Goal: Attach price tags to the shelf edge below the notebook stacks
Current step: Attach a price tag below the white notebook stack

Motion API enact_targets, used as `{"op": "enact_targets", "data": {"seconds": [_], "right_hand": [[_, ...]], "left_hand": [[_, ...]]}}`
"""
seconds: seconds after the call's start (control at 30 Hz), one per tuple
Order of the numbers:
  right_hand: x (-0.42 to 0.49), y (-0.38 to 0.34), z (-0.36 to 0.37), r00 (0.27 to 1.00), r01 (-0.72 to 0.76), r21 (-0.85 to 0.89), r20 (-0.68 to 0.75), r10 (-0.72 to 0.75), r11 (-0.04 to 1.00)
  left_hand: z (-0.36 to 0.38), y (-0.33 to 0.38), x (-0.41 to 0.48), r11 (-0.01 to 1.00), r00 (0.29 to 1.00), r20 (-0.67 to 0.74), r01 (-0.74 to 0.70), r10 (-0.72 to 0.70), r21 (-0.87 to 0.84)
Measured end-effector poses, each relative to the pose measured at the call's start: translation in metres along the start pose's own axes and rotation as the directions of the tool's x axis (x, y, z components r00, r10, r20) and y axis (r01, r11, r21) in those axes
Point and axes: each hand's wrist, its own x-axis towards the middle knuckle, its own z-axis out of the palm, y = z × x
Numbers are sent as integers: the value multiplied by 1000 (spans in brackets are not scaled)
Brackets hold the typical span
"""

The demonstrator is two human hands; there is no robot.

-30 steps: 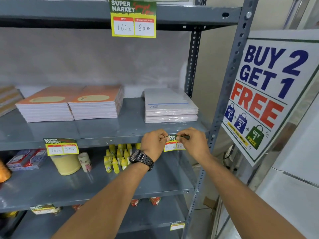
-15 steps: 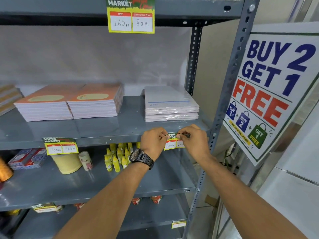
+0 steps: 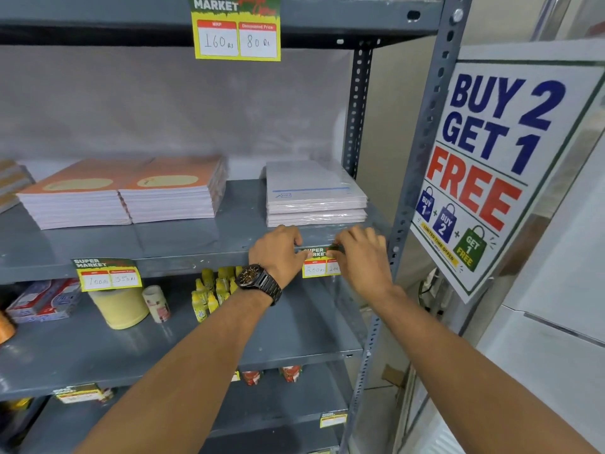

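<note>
While both hands work at the front lip of the grey painted-steel shelf edge (image 3: 196, 262), the price tag (image 3: 316, 263) sits flat against it, directly below the white notebook stack (image 3: 314, 194). Tag: small glossy paper rectangle, dark green header, yellow border, two white boxes with handwritten figures; the right box is partly hidden by fingers.

Left hand (image 3: 278, 253): fingers curled together, thumb and fingertips pressed on the tag's top left corner. Dark metal link watch (image 3: 260, 283) on that wrist.

Right hand (image 3: 361, 257): fingers bent and bunched, tips on the tag's top right part, covering that end. Cannot tell whether it pinches the tag or only presses on it.

White stack looks wrapped in clear film, shiny and wrinkled at the edges. Two orange notebook stacks (image 3: 124, 198) lie side by side further left on the same shelf: matte orange covers with pale oval labels, white page edges. Below them a second tag (image 3: 108, 275) of the same design already hangs on the lip, slightly skewed.

Uprights are perforated angle steel (image 3: 422, 152). Lower shelf: small yellow bottles (image 3: 212, 290) and a cream-coloured cylindrical roll (image 3: 119, 306). Flat printed "BUY 2 GET 1 FREE" sign (image 3: 491, 158) hangs tilted at the right of the rack.
</note>
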Motion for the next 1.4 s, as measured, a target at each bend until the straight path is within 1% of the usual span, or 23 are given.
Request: {"op": "enact_targets", "data": {"seconds": [0.07,0.1,0.13,0.17,0.23,0.3,0.37,0.53,0.67,0.87,0.93,1.03,1.13,1.27,1.33,1.37,1.4], "right_hand": [[-14,-4,6,984,175,-27,-23,-175,984],[-20,-5,10,963,269,-30,-25,-270,963],[-25,-6,13,940,340,-27,-21,-340,940],[-27,-6,15,927,374,-19,-14,-374,927],[-23,-6,14,944,330,9,13,-330,944],[-14,-8,9,972,225,35,55,-227,974],[-2,-12,4,985,143,29,89,-146,989],[20,-16,2,991,25,2,133,-25,1000],[24,0,-6,987,-101,101,139,87,990],[16,24,-14,985,-150,151,110,135,977],[13,28,-14,988,-140,159,94,126,977],[14,26,-13,989,-124,127,91,113,984],[13,24,-15,987,-137,110,96,127,984],[11,13,-17,984,-150,17,100,148,989],[6,1,-15,981,-168,-44,95,171,985],[1,-4,-13,981,-178,-42,75,181,983],[-3,-13,-14,979,-195,2,59,194,981]], "left_hand": [[-1,-1,0,1000,1000,6,0,0,-5],[-2,-2,1,1000,1000,8,-2,2,-10],[-2,-3,1,1000,1000,13,-2,3,-15],[-3,-4,2,1000,1000,21,-4,4,-18],[-4,-5,2,1000,999,37,-11,11,-21],[-5,-6,2,1000,999,49,-17,18,-26],[-5,-6,2,999,998,53,-22,24,-24],[-4,-6,2,999,998,41,-42,42,6],[-4,-7,2,998,997,47,-58,57,20],[-3,-10,2,998,997,54,-58,58,-4],[-3,-11,1,998,997,48,-69,68,9],[-3,-11,2,997,996,52,-74,73,16],[-4,-10,0,998,996,60,-63,62,17],[-18,-11,-3,997,995,97,-21,28,-79],[-31,-15,-6,994,997,70,-19,27,-110],[-36,-18,-9,994,998,40,-33,38,-106],[-43,-24,-11,995,999,3,-47,48,-92]]}}
